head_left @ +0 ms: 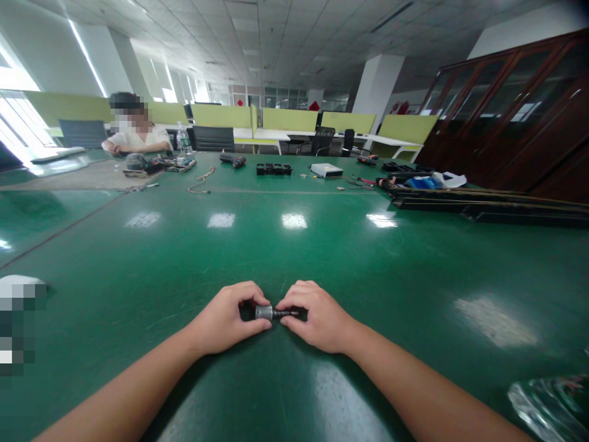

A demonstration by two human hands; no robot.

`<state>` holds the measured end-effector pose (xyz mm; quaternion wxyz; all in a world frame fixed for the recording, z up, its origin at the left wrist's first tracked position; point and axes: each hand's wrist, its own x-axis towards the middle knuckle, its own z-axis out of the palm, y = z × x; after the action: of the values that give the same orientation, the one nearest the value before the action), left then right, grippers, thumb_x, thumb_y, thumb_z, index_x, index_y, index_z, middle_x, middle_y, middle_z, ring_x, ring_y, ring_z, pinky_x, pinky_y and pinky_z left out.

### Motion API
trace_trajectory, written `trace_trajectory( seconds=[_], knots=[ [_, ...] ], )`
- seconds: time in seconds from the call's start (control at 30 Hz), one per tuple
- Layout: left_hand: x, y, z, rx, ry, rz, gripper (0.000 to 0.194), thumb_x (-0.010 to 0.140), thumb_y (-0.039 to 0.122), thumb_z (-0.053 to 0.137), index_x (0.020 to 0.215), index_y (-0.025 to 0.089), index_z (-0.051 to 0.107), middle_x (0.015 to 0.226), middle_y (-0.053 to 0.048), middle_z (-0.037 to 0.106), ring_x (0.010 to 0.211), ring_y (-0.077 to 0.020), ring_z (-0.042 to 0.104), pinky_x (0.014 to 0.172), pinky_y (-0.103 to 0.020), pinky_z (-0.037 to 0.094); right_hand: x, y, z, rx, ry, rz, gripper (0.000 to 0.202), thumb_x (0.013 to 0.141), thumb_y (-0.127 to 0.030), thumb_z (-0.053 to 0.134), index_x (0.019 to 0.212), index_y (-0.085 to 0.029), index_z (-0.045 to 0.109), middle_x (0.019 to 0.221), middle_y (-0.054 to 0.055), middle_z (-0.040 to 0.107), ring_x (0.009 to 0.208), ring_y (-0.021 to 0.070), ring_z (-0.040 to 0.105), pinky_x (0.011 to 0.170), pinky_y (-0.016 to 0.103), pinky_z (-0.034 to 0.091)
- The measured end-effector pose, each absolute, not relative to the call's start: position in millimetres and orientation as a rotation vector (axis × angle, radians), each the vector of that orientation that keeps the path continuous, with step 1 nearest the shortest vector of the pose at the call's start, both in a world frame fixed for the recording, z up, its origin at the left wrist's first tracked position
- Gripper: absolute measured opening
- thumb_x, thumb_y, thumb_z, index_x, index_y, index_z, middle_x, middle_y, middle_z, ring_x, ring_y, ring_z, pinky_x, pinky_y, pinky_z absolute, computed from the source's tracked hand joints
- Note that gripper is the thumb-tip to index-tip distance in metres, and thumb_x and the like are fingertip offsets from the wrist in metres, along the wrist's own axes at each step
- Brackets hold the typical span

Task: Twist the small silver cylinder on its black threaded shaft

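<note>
A small silver motor-like cylinder (263, 312) lies low over the green table, with a dark threaded shaft (285, 314) sticking out of its right end. My left hand (230, 316) pinches the cylinder between thumb and fingertips. From the other side, my right hand (317, 313) has its thumb and fingers closed around the threaded shaft. Part of the shaft's far end is hidden by the right fingers. Both forearms reach in from the bottom corners, and the hands are almost touching.
The green table (184, 258) stretches ahead. Across it lie a drill (233, 161), a black rack (273, 169), a white box (326, 170) and long dark strips (506, 205). A clear plastic bottle (550, 405) is at lower right. Another person (138, 138) sits far left.
</note>
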<state>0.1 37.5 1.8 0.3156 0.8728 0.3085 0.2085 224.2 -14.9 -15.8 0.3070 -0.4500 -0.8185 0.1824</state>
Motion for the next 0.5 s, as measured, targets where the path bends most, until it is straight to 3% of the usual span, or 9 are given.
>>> trace_trajectory(
  seconds=[0.5],
  knots=[
    [-1.0,38.4,0.7,2.298,0.804,0.54,0.017,0.077,0.026,0.075,0.089,0.018,0.066,0.089,-0.001,0.066,0.082,-0.0176,0.062,0.074,-0.028,0.045,225.4,-15.6,-12.9,-1.243,-2.14,0.491,0.015,0.074,-0.011,0.072,0.086,-0.02,0.069,0.08,0.0,0.067,0.08,0.0164,0.058,0.081,0.033,0.039]
  ],
)
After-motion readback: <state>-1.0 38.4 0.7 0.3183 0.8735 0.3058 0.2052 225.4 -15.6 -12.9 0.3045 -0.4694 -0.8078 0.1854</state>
